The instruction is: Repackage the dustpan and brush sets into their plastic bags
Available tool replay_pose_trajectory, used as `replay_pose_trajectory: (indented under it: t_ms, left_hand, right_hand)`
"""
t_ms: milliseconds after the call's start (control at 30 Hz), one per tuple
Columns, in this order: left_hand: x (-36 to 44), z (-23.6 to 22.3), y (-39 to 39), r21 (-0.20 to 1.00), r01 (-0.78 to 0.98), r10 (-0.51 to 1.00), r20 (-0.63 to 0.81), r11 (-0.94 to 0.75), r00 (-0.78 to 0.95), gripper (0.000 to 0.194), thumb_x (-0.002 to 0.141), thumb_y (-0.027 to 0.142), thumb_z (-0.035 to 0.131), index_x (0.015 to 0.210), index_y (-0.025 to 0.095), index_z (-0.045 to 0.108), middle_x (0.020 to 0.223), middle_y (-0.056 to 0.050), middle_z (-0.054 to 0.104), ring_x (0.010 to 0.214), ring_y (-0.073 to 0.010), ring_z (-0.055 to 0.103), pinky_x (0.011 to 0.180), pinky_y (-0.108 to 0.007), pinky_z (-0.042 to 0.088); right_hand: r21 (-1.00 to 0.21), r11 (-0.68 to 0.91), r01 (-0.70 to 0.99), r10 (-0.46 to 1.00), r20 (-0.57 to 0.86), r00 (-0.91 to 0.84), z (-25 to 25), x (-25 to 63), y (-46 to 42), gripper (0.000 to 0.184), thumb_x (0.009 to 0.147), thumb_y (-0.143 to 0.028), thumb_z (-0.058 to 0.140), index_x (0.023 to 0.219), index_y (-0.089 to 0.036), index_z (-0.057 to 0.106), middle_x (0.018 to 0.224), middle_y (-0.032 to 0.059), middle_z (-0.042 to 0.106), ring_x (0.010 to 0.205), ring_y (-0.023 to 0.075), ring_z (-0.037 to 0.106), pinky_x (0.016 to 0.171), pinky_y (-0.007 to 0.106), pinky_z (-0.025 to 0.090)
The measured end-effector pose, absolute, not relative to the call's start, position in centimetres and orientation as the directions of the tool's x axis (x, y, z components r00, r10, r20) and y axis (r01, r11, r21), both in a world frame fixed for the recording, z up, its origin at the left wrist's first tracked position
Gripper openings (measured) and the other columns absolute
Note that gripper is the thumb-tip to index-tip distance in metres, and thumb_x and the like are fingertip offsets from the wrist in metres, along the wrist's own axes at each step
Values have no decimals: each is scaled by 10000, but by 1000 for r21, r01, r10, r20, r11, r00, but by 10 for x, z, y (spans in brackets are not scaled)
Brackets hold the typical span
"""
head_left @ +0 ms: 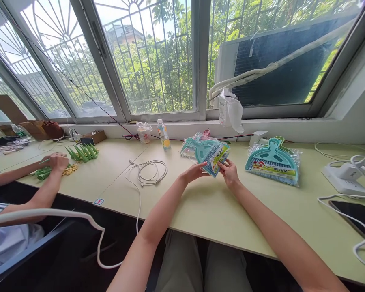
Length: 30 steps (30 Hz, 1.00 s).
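Note:
Both my hands hold one teal dustpan and brush set in clear plastic wrap, tilted above the table. My left hand grips its lower left edge, fingers partly tucked beneath. At the lower right corner, my right hand pinches the wrap beside a yellow-green label. Behind it lie more wrapped sets, one with a pink handle; the held set covers much of them. To the right rests a stack of wrapped teal and green dustpan sets with a similar label.
A coiled white cable, a drink bottle and a plastic cup are on the table. At right are a power strip and a phone. On the left, a co-worker's hands work among green pieces.

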<state>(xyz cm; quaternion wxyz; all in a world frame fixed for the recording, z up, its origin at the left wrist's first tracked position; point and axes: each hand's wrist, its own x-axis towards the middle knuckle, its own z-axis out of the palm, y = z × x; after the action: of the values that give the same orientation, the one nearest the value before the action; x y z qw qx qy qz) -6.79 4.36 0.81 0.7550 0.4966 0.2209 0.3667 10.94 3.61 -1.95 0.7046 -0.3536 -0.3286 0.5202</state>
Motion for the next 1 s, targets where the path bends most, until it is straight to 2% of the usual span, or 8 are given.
replay_pose_trajectory:
  t_ms: [200, 333, 400, 467, 533, 600, 667, 1000]
  left_hand:
    - [-60, 5, 47, 958, -283, 861, 101, 52, 499, 612, 821, 494, 644, 1347, 226, 483, 1407, -128, 509, 1282, -289, 497, 1018, -445, 444]
    - [-65, 10, 48, 994, -12, 992, 112, -113, -58, 839, 847, 567, 571, 1505, 268, 145, 1569, -126, 247, 1420, -265, 311, 1084, -404, 369]
    - [-69, 12, 48, 936, 246, 908, 315, -250, -276, 826, 862, 556, 552, 1502, 242, 135, 1573, -138, 216, 1432, -262, 277, 1107, -409, 327]
    - [-70, 13, 44, 754, 517, 786, 576, -405, -225, 703, 871, 513, 559, 1450, 234, 272, 1515, -127, 336, 1390, -257, 335, 1108, -419, 306]
    - [-67, 12, 38, 549, 662, 715, 699, -510, -30, 519, 891, 469, 548, 1337, 237, 424, 1335, -92, 540, 1255, -236, 478, 1060, -408, 340]
    - [-61, 11, 32, 441, 703, 702, 703, -559, 118, 375, 916, 425, 520, 1235, 230, 499, 1065, -41, 660, 1036, -197, 586, 966, -368, 394]
    - [-54, 11, 27, 360, 734, 692, 693, -576, 203, 312, 919, 369, 519, 1196, 224, 521, 918, -10, 666, 914, -177, 599, 896, -334, 409]
    - [-53, 15, 28, -9, 877, 725, 559, -481, 403, 424, 905, 173, 471, 1324, 233, 458, 937, -38, 670, 875, -204, 601, 802, -331, 378]
  right_hand:
    - [-851, 243, -466, 937, 82, 339, -23, 109, 37, 542, 505, -303, 870, 949, -217, 573, 899, 55, 717, 861, 236, 702, 763, 369, 618]
    - [-847, 262, -462, 918, 71, 390, -24, 113, 37, 576, 504, -285, 866, 992, -212, 568, 918, 53, 708, 845, 223, 697, 746, 367, 620]
    - [-855, 258, -449, 918, 73, 390, -25, 114, 36, 570, 509, -279, 862, 994, -212, 570, 911, 50, 708, 836, 219, 696, 744, 369, 618]
    - [-869, 248, -428, 923, 78, 378, -25, 114, 35, 553, 519, -282, 855, 989, -213, 572, 898, 48, 712, 828, 218, 696, 741, 374, 617]
    - [-887, 232, -399, 928, 79, 365, -25, 110, 34, 547, 525, -292, 849, 990, -214, 571, 872, 44, 714, 809, 218, 697, 730, 378, 616]
    - [-905, 215, -367, 935, 82, 345, -25, 106, 32, 563, 526, -306, 844, 1007, -214, 567, 851, 42, 716, 789, 219, 697, 715, 384, 614]
    - [-919, 205, -337, 944, 94, 318, -24, 101, 30, 584, 526, -327, 839, 1028, -210, 566, 854, 48, 719, 787, 225, 696, 705, 392, 611]
    - [-947, 193, -256, 954, 120, 274, -27, 95, 30, 642, 524, -375, 822, 1079, -179, 566, 864, 75, 720, 778, 240, 690, 660, 383, 595]
